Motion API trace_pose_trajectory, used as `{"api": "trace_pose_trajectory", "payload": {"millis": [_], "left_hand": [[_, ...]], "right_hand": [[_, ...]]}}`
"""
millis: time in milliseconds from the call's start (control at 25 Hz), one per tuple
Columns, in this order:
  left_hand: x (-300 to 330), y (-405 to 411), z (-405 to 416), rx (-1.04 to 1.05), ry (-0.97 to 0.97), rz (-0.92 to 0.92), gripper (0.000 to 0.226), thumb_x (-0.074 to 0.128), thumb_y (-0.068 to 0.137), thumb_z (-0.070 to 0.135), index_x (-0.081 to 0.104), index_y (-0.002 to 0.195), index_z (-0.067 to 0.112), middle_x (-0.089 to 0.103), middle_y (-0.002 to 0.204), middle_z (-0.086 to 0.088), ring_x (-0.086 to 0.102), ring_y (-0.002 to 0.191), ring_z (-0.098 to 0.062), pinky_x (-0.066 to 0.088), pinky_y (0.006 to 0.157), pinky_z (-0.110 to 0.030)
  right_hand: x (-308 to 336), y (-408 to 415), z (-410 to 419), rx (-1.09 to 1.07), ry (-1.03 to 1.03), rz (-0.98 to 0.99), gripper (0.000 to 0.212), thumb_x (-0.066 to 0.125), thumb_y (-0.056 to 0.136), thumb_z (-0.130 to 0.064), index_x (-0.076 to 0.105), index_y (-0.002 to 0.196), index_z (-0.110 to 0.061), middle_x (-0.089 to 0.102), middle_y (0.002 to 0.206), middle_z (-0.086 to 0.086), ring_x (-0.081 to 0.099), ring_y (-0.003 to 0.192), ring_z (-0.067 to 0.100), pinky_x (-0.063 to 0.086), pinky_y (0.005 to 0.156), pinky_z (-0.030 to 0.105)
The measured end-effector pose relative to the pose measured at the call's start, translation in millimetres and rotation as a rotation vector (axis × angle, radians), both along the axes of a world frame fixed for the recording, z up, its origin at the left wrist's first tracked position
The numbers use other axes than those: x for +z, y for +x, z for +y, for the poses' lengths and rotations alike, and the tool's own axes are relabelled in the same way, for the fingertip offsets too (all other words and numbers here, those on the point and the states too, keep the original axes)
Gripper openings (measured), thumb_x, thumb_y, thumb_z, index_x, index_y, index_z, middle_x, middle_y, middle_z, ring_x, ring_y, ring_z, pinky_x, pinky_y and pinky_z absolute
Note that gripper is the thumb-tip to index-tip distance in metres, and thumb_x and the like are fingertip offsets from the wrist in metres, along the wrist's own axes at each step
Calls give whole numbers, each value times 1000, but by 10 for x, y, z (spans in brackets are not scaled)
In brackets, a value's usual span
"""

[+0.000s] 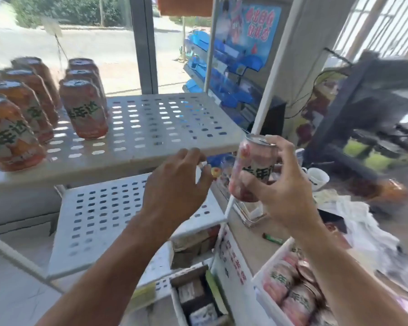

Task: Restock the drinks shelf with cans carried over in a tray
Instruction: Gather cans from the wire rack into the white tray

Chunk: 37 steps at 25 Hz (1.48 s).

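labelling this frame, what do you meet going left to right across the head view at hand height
orange cans on the top shelf → left hand → pink can → right hand → white cup

- shelf [151, 128]: white, grid of oblong perforations
- shelved cans [85, 109]: orange, green lettering on white band
- held can [252, 165]: pink, same green lettering
- tray [264, 292]: white, pink cans inside
- mug [318, 178]: white
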<state>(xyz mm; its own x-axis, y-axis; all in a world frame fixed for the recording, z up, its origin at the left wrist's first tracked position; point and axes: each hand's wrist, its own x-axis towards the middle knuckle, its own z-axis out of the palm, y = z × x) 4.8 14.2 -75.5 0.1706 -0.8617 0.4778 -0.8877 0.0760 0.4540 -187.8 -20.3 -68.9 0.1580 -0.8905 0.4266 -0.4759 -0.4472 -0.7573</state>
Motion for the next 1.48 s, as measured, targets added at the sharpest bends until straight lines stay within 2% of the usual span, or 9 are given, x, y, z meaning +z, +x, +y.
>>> {"api": "trace_pose_trajectory", "payload": {"millis": [160, 280, 400, 640, 760, 840, 1040, 1280, 1480], "left_hand": [[-149, -654, -186, -121, 33, -15, 22, 49, 94, 38, 60, 107, 24, 63, 105, 3, 60, 94, -21, 49, 72, -36], [-256, -1159, -256, -236, 88, -7, 24, 48, 95, 37, 60, 109, 22, 63, 107, 1, 60, 93, -22, 51, 72, -37], [-337, -1555, -287, -329, 95, -31, 22, 47, 96, 36, 59, 107, 22, 63, 105, 1, 60, 91, -23, 51, 71, -38], [-625, -2253, -268, -493, 182, -74, 23, 46, 96, 39, 57, 110, 24, 62, 106, 7, 58, 88, -17, 44, 63, -32], [-762, -2469, -226, -537, 224, -77, 26, 46, 96, 40, 57, 113, 24, 62, 110, 6, 59, 93, -17, 47, 66, -34], [-847, -2596, -161, -567, 245, -104, 27, 45, 96, 40, 57, 113, 23, 62, 111, 5, 61, 95, -18, 47, 65, -33], [-1102, -2815, -63, -613, 301, -176, 24, 44, 97, 41, 55, 110, 25, 61, 109, 7, 59, 93, -18, 40, 62, -30], [-1369, -2909, 37, -657, 412, -199, 25, 42, 97, 40, 55, 111, 24, 62, 106, 6, 59, 88, -16, 48, 66, -33], [-1427, -2915, 90, -671, 456, -192, 25, 43, 98, 41, 54, 113, 25, 59, 113, 10, 56, 93, -13, 38, 67, -28]], "right_hand": [[-260, -765, 103, -171, 48, 69, 63, 78, 79, -36, 43, 131, -34, 60, 115, -7, 57, 100, 6, 37, 80, 5], [-490, -1290, 249, -284, 136, 89, 66, 78, 79, -39, 40, 133, -37, 59, 118, -6, 57, 103, 13, 42, 80, 16], [-685, -1653, 418, -370, 235, 100, 67, 78, 78, -38, 39, 133, -40, 56, 117, -7, 53, 101, 10, 33, 74, 1], [-1064, -2231, 779, -525, 395, 44, 65, 79, 76, -29, 42, 129, -42, 57, 116, -10, 53, 99, 6, 35, 75, 1], [-1297, -2389, 965, -575, 444, 32, 66, 79, 76, -25, 44, 131, -38, 45, 113, -36, 46, 100, -5, 39, 90, 17], [-1502, -2445, 1118, -590, 515, 0, 65, 78, 77, -22, 45, 132, -36, 35, 108, -48, 41, 103, -18, 38, 90, 17], [-2017, -2520, 1400, -582, 721, -26, 65, 77, 79, -27, 41, 131, -40, 50, 121, -16, 53, 109, 10, 46, 90, 29], [-2325, -2580, 1451, -594, 847, 6, 65, 76, 78, -34, 38, 130, -39, 54, 126, -9, 56, 110, 15, 52, 91, 40], [-2467, -2570, 1453, -621, 935, 27, 62, 74, 76, -40, 37, 125, -42, 55, 123, -6, 57, 108, 17, 53, 88, 40]]}}
